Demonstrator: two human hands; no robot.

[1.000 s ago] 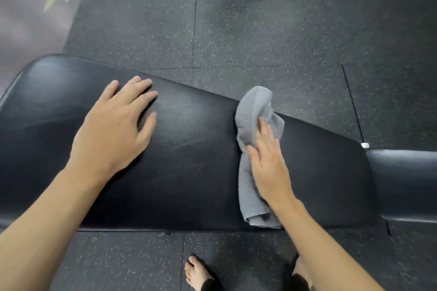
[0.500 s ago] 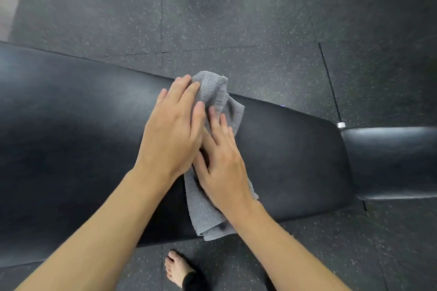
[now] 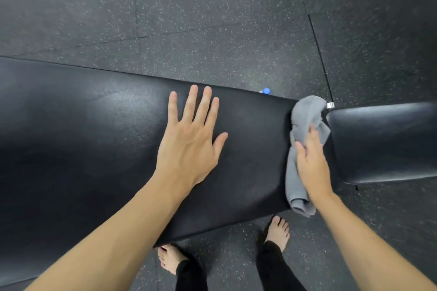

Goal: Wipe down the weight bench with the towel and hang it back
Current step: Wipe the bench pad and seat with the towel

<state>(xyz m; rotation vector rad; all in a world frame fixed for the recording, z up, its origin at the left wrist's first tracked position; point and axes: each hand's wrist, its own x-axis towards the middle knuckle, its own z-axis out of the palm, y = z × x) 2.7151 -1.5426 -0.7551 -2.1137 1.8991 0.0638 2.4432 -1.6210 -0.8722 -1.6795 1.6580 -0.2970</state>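
Note:
The black padded weight bench [image 3: 82, 139] runs across the view from left to right. A crumpled grey towel [image 3: 305, 111] lies across the right end of the long pad, at the gap before the smaller seat pad [image 3: 387, 142]. My right hand [image 3: 312, 163] presses down on the towel and grips it. My left hand [image 3: 191, 142] lies flat on the pad with fingers spread, well to the left of the towel, holding nothing.
Dark speckled rubber floor tiles [image 3: 212, 19] surround the bench. A small blue cap [image 3: 266, 90] peeks over the bench's far edge. A metal pin [image 3: 330, 105] sits at the joint between the pads. My bare feet [image 3: 279, 229] stand close to the bench's near edge.
My right hand has slid the towel rightward to the end of the long pad. My left hand came off the towel and now rests flat on the bare pad.

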